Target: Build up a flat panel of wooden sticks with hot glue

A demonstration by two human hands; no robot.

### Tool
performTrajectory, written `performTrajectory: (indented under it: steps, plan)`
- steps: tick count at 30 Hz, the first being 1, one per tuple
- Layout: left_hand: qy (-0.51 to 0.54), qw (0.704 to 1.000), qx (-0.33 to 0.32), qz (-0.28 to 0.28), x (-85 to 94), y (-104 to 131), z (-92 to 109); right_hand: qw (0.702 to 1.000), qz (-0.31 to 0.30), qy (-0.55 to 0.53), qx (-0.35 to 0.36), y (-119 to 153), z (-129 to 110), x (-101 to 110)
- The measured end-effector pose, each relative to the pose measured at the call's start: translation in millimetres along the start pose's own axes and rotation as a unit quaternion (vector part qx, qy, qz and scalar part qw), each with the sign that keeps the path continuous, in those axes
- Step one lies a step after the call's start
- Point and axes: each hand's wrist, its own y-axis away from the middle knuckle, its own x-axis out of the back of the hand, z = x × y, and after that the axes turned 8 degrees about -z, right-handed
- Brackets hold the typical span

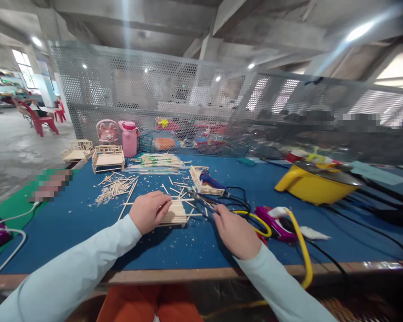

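Steadying the stick panel (174,215) seems to be the job of the left hand (151,210). From where I'm standing it looks mostly closed, thumb and fingers bunched at the panel's upper edge, though I can't tell whether they pinch a stick or merely press. The panel lies on the table (127,260), just beside that hand, with stick ends jutting out past its sides.

The right hand (237,230) is curled around a pliers-like tool (201,202), its tip near the panel's far right corner. How wide the tool's tip stands, I can't make out from here.

I'd keep the left fingertips well back from that tip and press down flat, so the thin sticks don't skew or roll. The right wrist would do best low and relaxed, with small, light squeezes, as wood this slim probably splits easily. Beyond the tool, the blue glue gun (212,180) rests on a stick frame (215,191); its cord loops close by the right hand and could snag.
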Motion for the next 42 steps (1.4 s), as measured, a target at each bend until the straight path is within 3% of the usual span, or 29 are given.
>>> performTrajectory:
  steps: [2, 4, 6, 8, 10, 12, 14, 18, 20, 22, 24, 27, 30, 31, 33, 35, 37, 39, 42]
  plan:
    - [0.035, 0.999, -0.028, 0.013, 2.6, -0.1, 0.9, 0.994, 0.054, -0.089, 0.011, 4.8, 4.9, 11.1]
    - [0.078, 0.995, -0.052, 0.026, 4.7, -0.3, 2.9, 0.963, 0.094, -0.253, 0.016, 10.0, 5.2, 19.2]
    - [0.118, 0.990, -0.065, 0.037, 6.4, -0.4, 6.0, 0.892, 0.069, -0.446, -0.001, 13.2, -0.6, 24.0]
    - [0.155, 0.985, -0.064, 0.030, 7.8, -0.8, 9.6, 0.793, 0.004, -0.610, -0.016, 13.6, -11.4, 26.2]
    - [0.196, 0.979, -0.050, 0.006, 9.7, -1.5, 12.6, 0.701, -0.048, -0.711, -0.008, 12.1, -24.3, 26.9]
    - [0.240, 0.970, -0.039, -0.019, 12.7, -2.4, 14.4, 0.643, -0.083, -0.761, 0.009, 9.9, -36.3, 26.3]
    - [0.262, 0.964, -0.035, -0.028, 17.2, -2.9, 15.5, 0.612, -0.106, -0.783, 0.025, 7.9, -45.5, 24.4]
    - [0.257, 0.965, -0.043, -0.026, 28.2, -1.3, 21.0, 0.597, -0.100, -0.790, 0.094, 4.8, -56.2, 18.7]
    - [0.279, 0.958, -0.065, -0.031, 31.8, 0.8, 27.3, 0.570, -0.107, -0.801, 0.150, 3.5, -60.3, 16.9]
    - [0.315, 0.944, -0.089, -0.046, 32.8, 3.0, 34.8, 0.534, -0.152, -0.805, 0.208, 1.6, -64.5, 15.9]
    - [0.341, 0.932, -0.105, -0.072, 31.5, 4.7, 41.1, 0.518, -0.209, -0.790, 0.254, -1.6, -66.7, 15.3]
    - [0.348, 0.929, -0.099, -0.083, 28.6, 5.0, 42.9, 0.547, -0.212, -0.760, 0.280, -9.8, -60.0, 14.9]
    - [0.393, 0.920, -0.006, -0.012, 26.5, 2.4, 32.7, 0.617, -0.104, -0.720, 0.301, -17.8, -39.2, 18.4]
    - [0.414, 0.909, 0.041, 0.021, 25.9, 0.9, 27.4, 0.650, -0.065, -0.692, 0.309, -18.7, -31.3, 20.8]
    - [0.443, 0.886, 0.120, 0.069, 24.0, -2.4, 16.0, 0.745, -0.021, -0.605, 0.281, -16.4, -19.0, 26.6]
    - [0.453, 0.874, 0.150, 0.086, 21.2, -5.4, 6.7, 0.851, -0.015, -0.471, 0.234, -10.0, -15.5, 31.2]
    - [0.457, 0.871, 0.161, 0.083, 18.1, -7.3, 1.9, 0.916, -0.031, -0.342, 0.208, -3.2, -21.1, 32.8]
    - [0.459, 0.869, 0.166, 0.077, 15.3, -8.0, 1.4, 0.940, -0.053, -0.266, 0.207, 0.8, -31.8, 31.8]
    - [0.465, 0.866, 0.166, 0.073, 13.2, -7.9, 3.7, 0.947, -0.072, -0.232, 0.212, 0.2, -45.3, 29.2]
